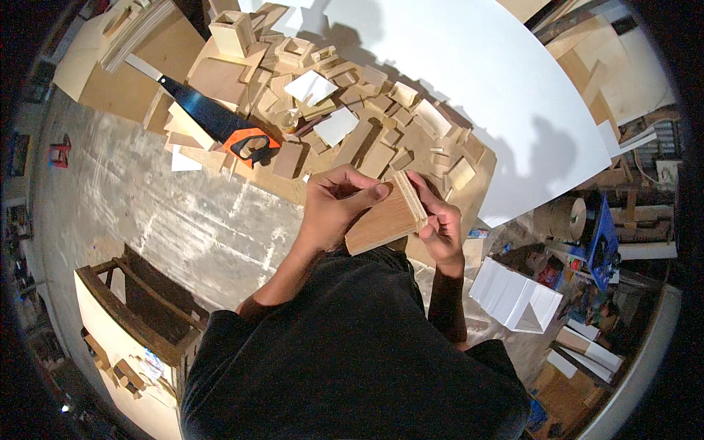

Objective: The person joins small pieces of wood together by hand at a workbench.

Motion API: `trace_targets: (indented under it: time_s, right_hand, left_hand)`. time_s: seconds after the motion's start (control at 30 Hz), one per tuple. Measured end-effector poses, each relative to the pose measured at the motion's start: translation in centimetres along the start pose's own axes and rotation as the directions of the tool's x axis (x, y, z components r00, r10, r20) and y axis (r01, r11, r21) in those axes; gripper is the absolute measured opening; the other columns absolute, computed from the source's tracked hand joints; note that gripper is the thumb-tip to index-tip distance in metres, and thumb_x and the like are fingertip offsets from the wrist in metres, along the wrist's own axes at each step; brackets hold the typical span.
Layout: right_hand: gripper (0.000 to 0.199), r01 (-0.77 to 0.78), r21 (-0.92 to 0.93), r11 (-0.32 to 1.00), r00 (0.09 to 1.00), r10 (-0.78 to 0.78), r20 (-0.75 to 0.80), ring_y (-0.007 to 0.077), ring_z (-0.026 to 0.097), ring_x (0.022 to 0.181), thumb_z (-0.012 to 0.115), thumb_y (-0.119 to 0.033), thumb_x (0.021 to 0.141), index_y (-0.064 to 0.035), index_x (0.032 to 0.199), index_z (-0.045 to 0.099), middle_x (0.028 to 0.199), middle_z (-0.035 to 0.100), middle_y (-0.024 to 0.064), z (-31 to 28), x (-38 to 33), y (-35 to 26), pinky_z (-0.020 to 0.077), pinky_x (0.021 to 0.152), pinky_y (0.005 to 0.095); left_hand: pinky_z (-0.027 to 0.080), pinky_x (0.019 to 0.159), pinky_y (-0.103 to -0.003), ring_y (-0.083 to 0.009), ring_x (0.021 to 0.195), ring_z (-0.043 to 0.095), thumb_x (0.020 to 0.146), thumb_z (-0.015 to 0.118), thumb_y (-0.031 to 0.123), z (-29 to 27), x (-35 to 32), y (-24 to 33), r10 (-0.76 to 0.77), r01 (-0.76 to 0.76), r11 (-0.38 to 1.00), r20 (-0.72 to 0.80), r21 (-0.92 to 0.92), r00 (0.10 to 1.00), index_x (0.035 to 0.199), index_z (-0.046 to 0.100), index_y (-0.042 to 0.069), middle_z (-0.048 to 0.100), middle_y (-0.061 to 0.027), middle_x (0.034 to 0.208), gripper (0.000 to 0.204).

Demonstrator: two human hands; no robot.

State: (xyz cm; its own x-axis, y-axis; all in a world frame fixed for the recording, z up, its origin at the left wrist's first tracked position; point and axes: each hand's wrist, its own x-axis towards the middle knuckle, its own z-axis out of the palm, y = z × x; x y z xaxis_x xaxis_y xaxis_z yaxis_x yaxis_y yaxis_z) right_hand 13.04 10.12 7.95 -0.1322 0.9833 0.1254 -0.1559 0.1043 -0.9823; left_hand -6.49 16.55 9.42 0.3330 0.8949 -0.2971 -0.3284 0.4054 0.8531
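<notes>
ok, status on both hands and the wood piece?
Left hand and right hand both clamped on plywood piece, held at chest height. Handsaw lies untouched among offcuts. Nothing blocking.

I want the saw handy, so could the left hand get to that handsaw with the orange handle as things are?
Probably not right away: the left hand is gripping the plywood piece together with the right hand. The handsaw lies uncovered on the wood offcuts, so the way is free once it lets go.

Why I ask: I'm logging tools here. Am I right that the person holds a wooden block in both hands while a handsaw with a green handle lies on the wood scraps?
Not quite: the handsaw has an orange handle, not green, as the head view shows. The rest stands: the left hand and right hand both hold the wooden block, and the saw lies on the wood scraps.
</notes>
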Motion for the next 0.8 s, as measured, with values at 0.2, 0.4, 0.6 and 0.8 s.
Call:
trace_targets:
  time_s: [0.2,0.4,0.6,0.8]
  right_hand:
    - [0.09,-0.056,-0.049,0.997,0.998,0.055,-0.022,0.026,0.034,0.137,0.07,-0.052,0.079,0.0092,0.138,0.04,0.145,0.04,0.0188,-0.8,0.3,0.6,0.0249,0.112,0.0381]
    - [0.09,-0.066,0.077,0.995,0.993,0.073,-0.092,0.0255,0.037,0.135,0.07,-0.053,0.079,0.0096,0.137,0.041,0.143,0.043,0.0183,-1.0,0.4,0.9,0.0246,0.112,0.0381]
    - [0.09,-0.071,0.131,0.989,0.991,0.085,-0.104,0.0241,0.039,0.134,0.069,-0.052,0.08,0.0093,0.138,0.039,0.143,0.043,0.017,-1.5,0.5,1.0,0.0251,0.112,0.0378]
    - [0.088,-0.061,0.187,0.98,0.991,0.082,-0.106,0.0237,0.04,0.132,0.07,-0.05,0.081,0.0098,0.137,0.04,0.143,0.042,0.0171,-2.0,0.5,1.1,0.0264,0.111,0.0381]
  left_hand:
    - [0.048,0.063,-0.022,-0.0067,0.068,0.06,0.08,0.074,0.003,0.8,0.6,0.3,0.065,-0.063,0.994,-0.022,0.093,0.998,0.08,0.067,0.0,0.068,-0.005,0.076,0.008]
    - [0.048,0.064,-0.022,-0.0066,0.069,0.059,0.08,0.071,0.002,1.1,1.4,-0.1,0.085,-0.084,0.99,0.001,0.114,0.996,0.079,0.066,-0.001,0.067,-0.0047,0.077,0.006]
    - [0.049,0.066,-0.023,-0.0076,0.071,0.061,0.078,0.073,0.002,1.5,2.0,-0.5,0.067,-0.066,0.989,-0.007,0.134,0.998,0.079,0.066,-0.001,0.068,-0.0058,0.079,0.007]
    - [0.049,0.065,-0.023,-0.0078,0.07,0.061,0.078,0.072,0.001,2.0,2.7,-0.7,0.097,-0.096,0.982,0.005,0.163,0.995,0.079,0.066,-0.002,0.068,-0.0061,0.079,0.007]
